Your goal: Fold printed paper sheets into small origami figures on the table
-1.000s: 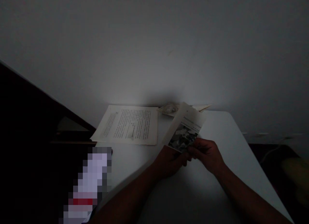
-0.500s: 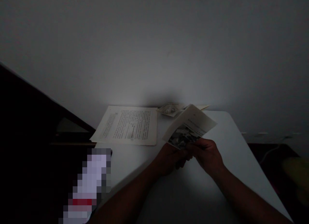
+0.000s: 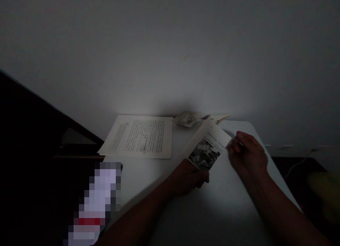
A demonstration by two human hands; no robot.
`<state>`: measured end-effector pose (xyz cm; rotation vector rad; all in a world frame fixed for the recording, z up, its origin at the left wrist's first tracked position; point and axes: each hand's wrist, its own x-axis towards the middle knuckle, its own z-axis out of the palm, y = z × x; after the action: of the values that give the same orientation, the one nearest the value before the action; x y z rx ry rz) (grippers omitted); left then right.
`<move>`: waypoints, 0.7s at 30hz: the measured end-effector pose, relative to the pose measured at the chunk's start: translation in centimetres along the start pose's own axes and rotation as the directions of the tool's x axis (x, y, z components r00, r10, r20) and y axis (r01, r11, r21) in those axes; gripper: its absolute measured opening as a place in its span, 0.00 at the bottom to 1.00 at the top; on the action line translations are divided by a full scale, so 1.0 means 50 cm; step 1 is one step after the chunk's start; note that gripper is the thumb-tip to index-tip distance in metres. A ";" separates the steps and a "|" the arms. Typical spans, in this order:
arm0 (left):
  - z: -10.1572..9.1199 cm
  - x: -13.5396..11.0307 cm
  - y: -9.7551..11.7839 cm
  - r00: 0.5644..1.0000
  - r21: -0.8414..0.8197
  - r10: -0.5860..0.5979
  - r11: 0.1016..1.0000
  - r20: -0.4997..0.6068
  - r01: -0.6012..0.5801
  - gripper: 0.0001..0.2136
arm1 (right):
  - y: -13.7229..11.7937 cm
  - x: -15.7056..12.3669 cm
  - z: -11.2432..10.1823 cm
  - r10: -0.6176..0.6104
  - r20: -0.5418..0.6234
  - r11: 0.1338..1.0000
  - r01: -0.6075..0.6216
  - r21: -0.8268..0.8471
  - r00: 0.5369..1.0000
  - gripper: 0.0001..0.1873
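My left hand (image 3: 190,178) is closed on the lower edge of a folded printed sheet of paper (image 3: 215,134), with the thumb on top. A dark photograph and lines of print show on the sheet's upper face. Just right of the sheet, my right hand (image 3: 248,154) is raised with its fingers curled in. Nothing shows in its fingers, and whether they touch the sheet's edge is hard to make out in the dim light. Behind the sheet, a folded paper piece (image 3: 187,119) stands against the wall.
A stack of printed pages (image 3: 138,138) lies on the left of the white table (image 3: 225,207). The table's back edge meets a pale wall (image 3: 170,55). A blurred-out bright object (image 3: 99,193) is at the lower left. On the right, a cable (image 3: 299,164) runs past the table.
My right hand has let go of the sheet's lower edge and moved up and right, beside its right corner. The sheet is turned flatter towards me, showing more of the photograph. My left hand still holds it.
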<state>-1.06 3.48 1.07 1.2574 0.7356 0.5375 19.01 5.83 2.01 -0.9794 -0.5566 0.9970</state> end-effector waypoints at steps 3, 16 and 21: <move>0.001 0.001 -0.001 0.999 -0.053 0.028 0.998 -0.035 -0.030 0.14 | 0.008 -0.003 -0.008 -0.031 0.050 0.995 0.036 -0.090 0.998 0.07; -0.009 -0.006 0.004 0.941 0.099 0.286 0.957 -0.178 -0.272 0.14 | 0.006 -0.052 0.012 -0.452 0.699 0.231 0.830 -0.508 0.554 0.07; -0.025 -0.004 0.012 0.588 0.388 0.540 0.842 -0.602 -0.376 0.14 | 0.016 -0.067 0.001 -0.294 0.309 0.638 0.426 -0.641 0.904 0.06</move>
<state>-2.11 4.28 1.51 1.4690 1.1207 1.4651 17.09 3.05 1.44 -1.3777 -1.2992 0.4862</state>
